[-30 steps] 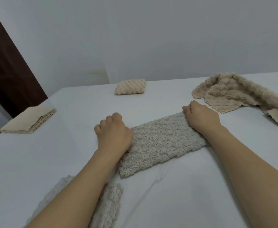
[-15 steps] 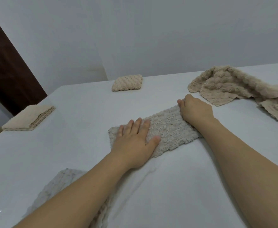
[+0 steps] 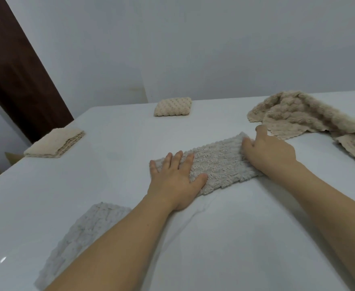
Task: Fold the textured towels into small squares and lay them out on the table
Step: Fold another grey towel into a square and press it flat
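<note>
A grey textured towel (image 3: 216, 164), folded into a long strip, lies slantwise on the white table (image 3: 235, 227). My left hand (image 3: 176, 181) lies flat with spread fingers on the strip's left end and presses it down. My right hand (image 3: 271, 152) holds the strip's right end with curled fingers, the thumb lifted. A folded beige square (image 3: 173, 107) sits at the far edge. Another folded beige towel (image 3: 55, 143) rests at the left edge. Part of a grey towel (image 3: 82, 234) shows under my left forearm.
A heap of unfolded beige towels (image 3: 298, 114) spreads over the far right of the table, just beyond my right hand. A dark wooden door (image 3: 15, 66) stands at the left behind the table. The wall runs close along the table's far edge.
My left hand has opened from a curled grip and now lies flat on the strip's left end. My right hand stays at the right end, its thumb now raised.
</note>
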A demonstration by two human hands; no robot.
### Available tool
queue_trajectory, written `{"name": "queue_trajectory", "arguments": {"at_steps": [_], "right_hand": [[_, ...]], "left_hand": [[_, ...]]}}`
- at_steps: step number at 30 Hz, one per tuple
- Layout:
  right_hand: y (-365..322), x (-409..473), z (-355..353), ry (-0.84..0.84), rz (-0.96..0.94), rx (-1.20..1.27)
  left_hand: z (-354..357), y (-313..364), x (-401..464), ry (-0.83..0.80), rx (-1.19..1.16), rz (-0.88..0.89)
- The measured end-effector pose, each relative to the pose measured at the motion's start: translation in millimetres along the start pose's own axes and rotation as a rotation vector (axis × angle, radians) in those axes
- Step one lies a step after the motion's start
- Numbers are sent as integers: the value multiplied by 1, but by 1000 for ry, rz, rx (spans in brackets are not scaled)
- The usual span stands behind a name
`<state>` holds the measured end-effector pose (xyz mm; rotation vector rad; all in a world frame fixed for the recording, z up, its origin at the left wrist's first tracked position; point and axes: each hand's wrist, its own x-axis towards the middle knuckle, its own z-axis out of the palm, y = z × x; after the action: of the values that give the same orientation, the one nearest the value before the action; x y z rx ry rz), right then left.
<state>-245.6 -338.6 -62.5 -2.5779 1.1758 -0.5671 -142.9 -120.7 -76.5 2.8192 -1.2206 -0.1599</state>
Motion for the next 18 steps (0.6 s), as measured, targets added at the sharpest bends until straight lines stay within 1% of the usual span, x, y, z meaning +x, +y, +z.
{"name": "queue_trajectory", "arguments": {"at_steps": [3, 5, 7, 10, 13, 16, 18], "right_hand": [[18, -14, -1, -21, -126, 104], [22, -13, 7, 6, -255, 98], [22, -2, 14, 26, -337, 84], [29, 18, 14, 58, -342, 51], [39, 29, 12, 37, -306, 11], [39, 32, 11, 57, -318, -30], [44, 36, 8, 77, -336, -64]], "left_hand": [[0, 0, 3, -7, 25, -17], [-1, 2, 7, -17, 33, -54], [-4, 7, 9, -31, 39, -107], [-8, 20, 7, -80, 36, -191], [-15, 42, -1, -187, 32, -250], [-20, 66, -14, -301, 44, -281], [-26, 77, -22, -304, 63, -266]]}}
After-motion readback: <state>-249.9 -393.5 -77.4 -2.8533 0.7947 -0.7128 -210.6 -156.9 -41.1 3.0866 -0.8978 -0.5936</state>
